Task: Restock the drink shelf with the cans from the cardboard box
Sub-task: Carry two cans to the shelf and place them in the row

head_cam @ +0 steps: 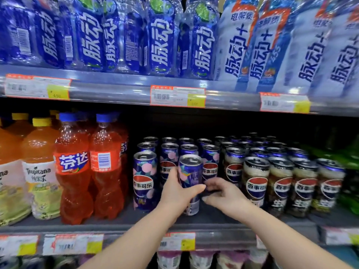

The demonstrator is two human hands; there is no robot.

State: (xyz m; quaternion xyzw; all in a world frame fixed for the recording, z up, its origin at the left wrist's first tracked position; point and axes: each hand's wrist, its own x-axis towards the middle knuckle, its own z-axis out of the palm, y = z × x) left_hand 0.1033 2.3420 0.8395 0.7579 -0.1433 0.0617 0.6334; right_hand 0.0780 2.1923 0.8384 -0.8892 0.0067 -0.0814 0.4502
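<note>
Can (pixel 190 174) in purple Pepsi livery with pink peach print stands upright at the front of the middle shelf (pixel 213 220), in the second column of the purple block. Its base is on or just above the board; cannot tell which.

Left hand (pixel 178 193): wrapped round the can's lower half, thumb across the front, fingers behind on the left side. Firm hold.

Right hand (pixel 223 195): comes in from the right, with curved fingers (pixel 210 186) and thumb reaching the can's lower right side. Contact looks likely, but cannot tell whether it actually grips.

Neighbours:
- Matching purple can (pixel 144 179) just to the left, more in rows behind.
- Brown-and-white Pepsi cans (pixel 256 183) fill the rows to the right.
- Green bottles (pixel 347 156) at far right, blurred.
- Fanta bottles (pixel 71 167), orange-red with blue caps, left of the cans.
- Tropicana bottles (pixel 40 171) with yellow caps beyond those.

Upper shelf holds blue-labelled drink bottles (pixel 161 45) and white-labelled ones (pixel 239 55). Price tags (pixel 177 96) are clipped along the shelf edges.
</note>
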